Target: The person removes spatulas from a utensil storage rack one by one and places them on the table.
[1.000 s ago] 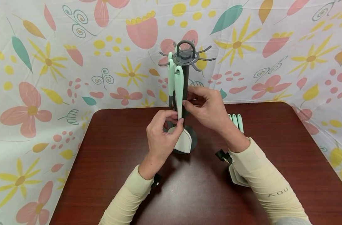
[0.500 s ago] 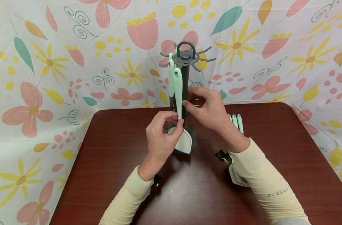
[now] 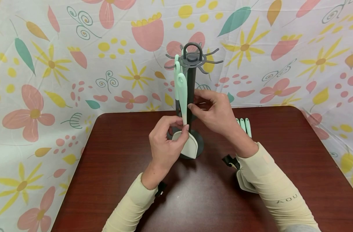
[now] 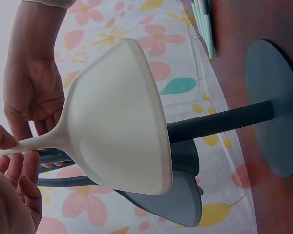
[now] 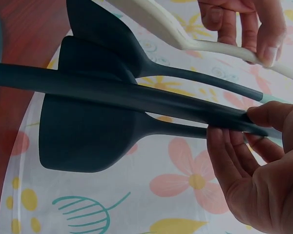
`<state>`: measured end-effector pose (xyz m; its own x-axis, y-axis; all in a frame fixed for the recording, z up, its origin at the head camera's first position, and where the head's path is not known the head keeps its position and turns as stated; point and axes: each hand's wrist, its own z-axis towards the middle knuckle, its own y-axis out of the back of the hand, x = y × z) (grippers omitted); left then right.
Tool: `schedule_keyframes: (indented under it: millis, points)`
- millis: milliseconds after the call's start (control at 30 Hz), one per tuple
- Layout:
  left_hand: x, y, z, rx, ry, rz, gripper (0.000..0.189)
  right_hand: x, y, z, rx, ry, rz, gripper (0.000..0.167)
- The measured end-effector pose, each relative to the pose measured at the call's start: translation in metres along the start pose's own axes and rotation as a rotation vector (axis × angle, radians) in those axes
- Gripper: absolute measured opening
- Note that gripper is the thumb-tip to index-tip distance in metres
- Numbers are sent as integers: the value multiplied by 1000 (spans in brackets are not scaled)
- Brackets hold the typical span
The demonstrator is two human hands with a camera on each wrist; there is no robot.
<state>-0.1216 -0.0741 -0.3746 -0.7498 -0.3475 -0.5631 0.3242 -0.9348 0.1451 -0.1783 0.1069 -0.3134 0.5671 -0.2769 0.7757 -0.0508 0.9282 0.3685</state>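
My left hand [image 3: 166, 138] pinches the neck of a cream-bladed spatula [image 3: 190, 146] with a mint-green handle. It is upright in front of the dark utensil stand [image 3: 191, 80], its handle's holed end below the hooked top. My right hand [image 3: 215, 111] grips the stand's pole, thumb on the near side, as the right wrist view shows. Two dark-headed turners hang behind: one dark turner [image 5: 83, 139] lies beyond the pole, another dark turner [image 5: 100, 29] beside it. In the left wrist view the cream blade [image 4: 117, 122] partly hides them.
More utensils with mint handles [image 3: 242, 124] lie on the table to the right, partly under my right forearm; their pale heads [image 3: 244, 182] show beside the sleeve. The stand's round base [image 4: 273, 107] rests on the brown table [image 3: 121, 154]. A floral cloth [image 3: 77, 64] hangs behind.
The spatula's handle end has come down and slightly left, away from the hooks. My left hand has shifted slightly left and down. My right hand has stayed on the pole.
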Motion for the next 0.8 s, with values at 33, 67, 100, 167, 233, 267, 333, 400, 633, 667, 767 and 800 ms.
schedule_keyframes:
  millis: [33, 67, 100, 167, 233, 267, 333, 400, 633, 667, 767, 800]
  points:
    - [-1, 0, 0, -3, -3, 2, 15, 0, 0, 0, 1, 0, -1, 31]
    - [-1, 1, 0, -5, -6, 4, 15, 0, 0, 0, 1, 1, -1, 31]
    - [-2, 1, 0, -6, -7, 4, 15, 0, 0, 0, 1, 3, 0, 31]
    - [-3, 2, 0, -10, -10, 4, 16, -1, 0, 0, 1, 8, -1, 31]
    - [-4, 3, 0, -14, -10, 5, 16, -1, 0, 0, 1, 10, -1, 30]
    - [-4, 3, 0, -17, -9, 6, 17, -1, 0, 0, 1, 11, -1, 30]
    - [-5, 4, 0, -24, -5, 7, 18, -1, 0, 0, 1, 11, -1, 30]
    - [-5, 6, -1, -30, 0, 6, 18, -1, 0, 0, -1, 10, -2, 30]
    - [-3, 14, -3, -35, 28, -6, 14, -1, 0, 0, -6, 13, -2, 30]
    - [-2, 16, -4, -35, 34, -3, 14, -2, 0, -1, -6, 13, 0, 29]
    - [0, 20, -5, -38, 48, 1, 14, -2, 0, -1, -6, 13, 0, 29]
    - [1, 21, -5, -38, 55, -1, 14, -2, 0, 0, -5, 13, -1, 29]
